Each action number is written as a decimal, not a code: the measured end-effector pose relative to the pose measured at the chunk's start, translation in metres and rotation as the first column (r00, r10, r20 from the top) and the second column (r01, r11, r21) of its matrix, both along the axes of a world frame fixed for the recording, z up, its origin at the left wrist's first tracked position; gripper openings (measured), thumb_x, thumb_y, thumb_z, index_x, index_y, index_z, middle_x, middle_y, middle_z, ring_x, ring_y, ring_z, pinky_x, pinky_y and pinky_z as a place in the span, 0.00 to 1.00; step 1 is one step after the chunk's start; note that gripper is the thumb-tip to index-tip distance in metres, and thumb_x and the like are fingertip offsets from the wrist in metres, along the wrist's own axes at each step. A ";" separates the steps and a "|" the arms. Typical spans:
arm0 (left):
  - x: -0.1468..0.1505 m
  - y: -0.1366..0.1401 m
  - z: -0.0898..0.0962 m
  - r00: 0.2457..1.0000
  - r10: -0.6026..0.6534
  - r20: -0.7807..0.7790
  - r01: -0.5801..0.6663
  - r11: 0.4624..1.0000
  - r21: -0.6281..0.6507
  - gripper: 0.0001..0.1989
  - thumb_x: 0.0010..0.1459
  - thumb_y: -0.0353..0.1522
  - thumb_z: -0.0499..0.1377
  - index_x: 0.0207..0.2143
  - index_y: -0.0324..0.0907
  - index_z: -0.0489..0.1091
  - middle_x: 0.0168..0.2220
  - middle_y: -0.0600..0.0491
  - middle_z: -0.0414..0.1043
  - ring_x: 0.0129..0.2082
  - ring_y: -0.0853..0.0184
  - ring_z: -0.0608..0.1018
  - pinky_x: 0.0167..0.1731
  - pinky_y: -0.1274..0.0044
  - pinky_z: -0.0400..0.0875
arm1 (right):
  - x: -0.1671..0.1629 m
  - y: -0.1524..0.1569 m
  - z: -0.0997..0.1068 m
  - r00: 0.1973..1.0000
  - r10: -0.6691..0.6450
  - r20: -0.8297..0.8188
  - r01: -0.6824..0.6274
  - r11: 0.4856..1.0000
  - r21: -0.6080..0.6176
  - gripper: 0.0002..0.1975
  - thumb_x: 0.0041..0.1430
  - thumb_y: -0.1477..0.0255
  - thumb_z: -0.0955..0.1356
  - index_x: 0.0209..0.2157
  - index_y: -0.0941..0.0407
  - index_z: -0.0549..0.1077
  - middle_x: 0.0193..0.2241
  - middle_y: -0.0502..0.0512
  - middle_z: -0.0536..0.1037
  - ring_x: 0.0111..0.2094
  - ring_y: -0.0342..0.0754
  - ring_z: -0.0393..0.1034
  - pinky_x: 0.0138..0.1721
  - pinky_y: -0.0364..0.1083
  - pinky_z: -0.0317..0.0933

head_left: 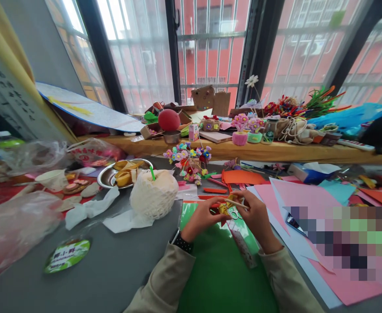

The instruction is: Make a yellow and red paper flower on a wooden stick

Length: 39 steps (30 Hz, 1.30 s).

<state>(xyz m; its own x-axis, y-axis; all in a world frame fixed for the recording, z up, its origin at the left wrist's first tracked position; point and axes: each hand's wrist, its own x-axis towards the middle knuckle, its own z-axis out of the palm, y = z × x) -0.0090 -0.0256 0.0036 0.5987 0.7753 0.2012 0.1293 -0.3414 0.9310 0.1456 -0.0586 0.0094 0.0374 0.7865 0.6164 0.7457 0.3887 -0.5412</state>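
Observation:
My left hand [205, 218] is closed on a small folded yellow and red piece [224, 209], which looks like paper. My right hand [256, 221] pinches a thin pale stick [238, 203], whose tip reaches to the yellow piece. Fingers cover part of both. Beneath the hands lies a green mat [226, 278]. On it are scissors [235, 214] with pale handles, partly hidden, and a clear patterned ruler [243, 247]. Orange and red paper strips [215, 190] lie just beyond the mat.
Left of the mat stands a net-wrapped coconut [154, 193] with a green straw, beside a metal bowl [103, 177] of peels. Colourful craft flowers [189, 161] stand behind. Pink paper sheets [341, 278] and a phone [294, 222] lie right. A crowded sill [223, 150] runs behind.

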 end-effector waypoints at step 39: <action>-0.006 0.002 0.005 0.965 0.175 -0.194 -0.100 0.934 0.343 0.18 0.40 0.38 0.59 0.36 0.42 0.68 0.27 0.54 0.69 0.25 0.73 0.68 0.25 0.82 0.62 | 0.002 0.001 0.000 0.997 0.074 0.005 -0.073 0.992 -0.108 0.09 0.46 0.76 0.61 0.31 0.56 0.70 0.27 0.52 0.74 0.23 0.43 0.64 0.22 0.40 0.56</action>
